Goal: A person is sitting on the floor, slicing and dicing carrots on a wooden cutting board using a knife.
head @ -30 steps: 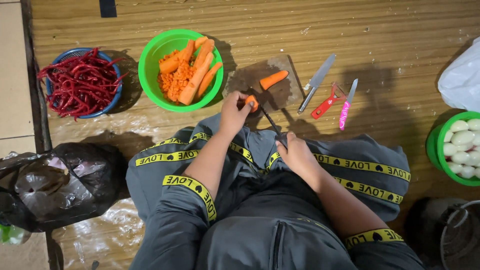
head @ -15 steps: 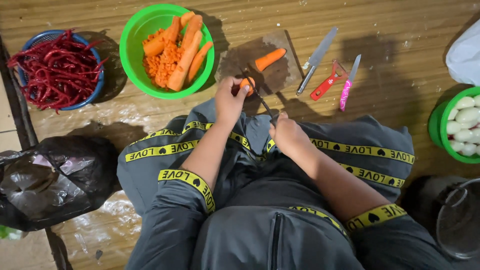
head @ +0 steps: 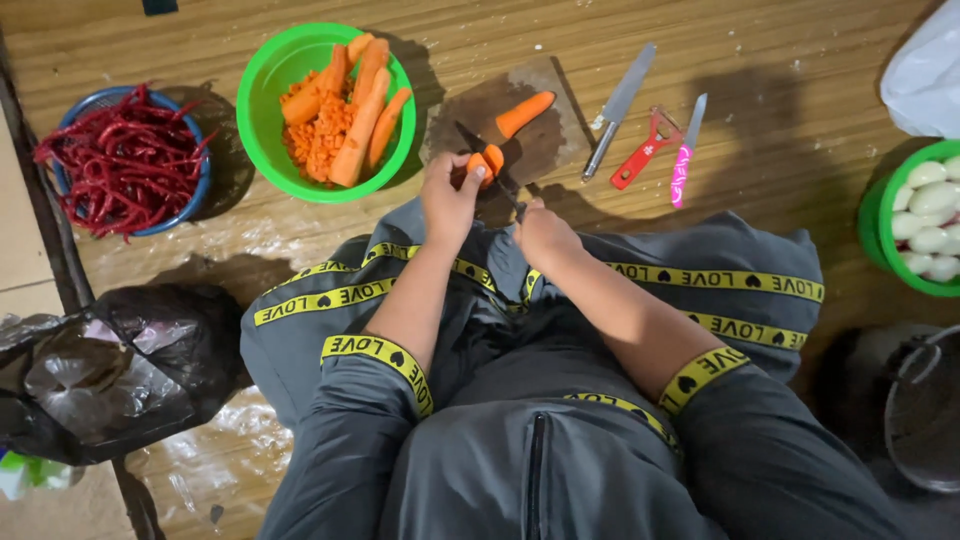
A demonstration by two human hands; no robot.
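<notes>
My left hand point(head: 448, 198) pins a short carrot piece point(head: 486, 161) on a dark wooden cutting board point(head: 545, 145). My right hand point(head: 542, 233) grips the handle of a dark knife point(head: 483, 160), its blade lying across that carrot piece. Another carrot chunk point(head: 525, 113) lies on the board beyond it. To the left stands a green bowl point(head: 262, 90) holding several peeled carrots point(head: 362, 125) and chopped carrot bits point(head: 320, 135).
A blue bowl of red chillies point(head: 125, 160) sits far left. A steel knife point(head: 620, 108), red peeler point(head: 643, 150) and pink-handled knife point(head: 684, 155) lie right of the board. A green bowl of white peeled eggs point(head: 925, 225) is at the right edge; a black plastic bag point(head: 100, 370) lower left.
The view has shifted so the bowls and board sit further right and lower. Both hands stay at the carrot piece, the knife blade now across it.
</notes>
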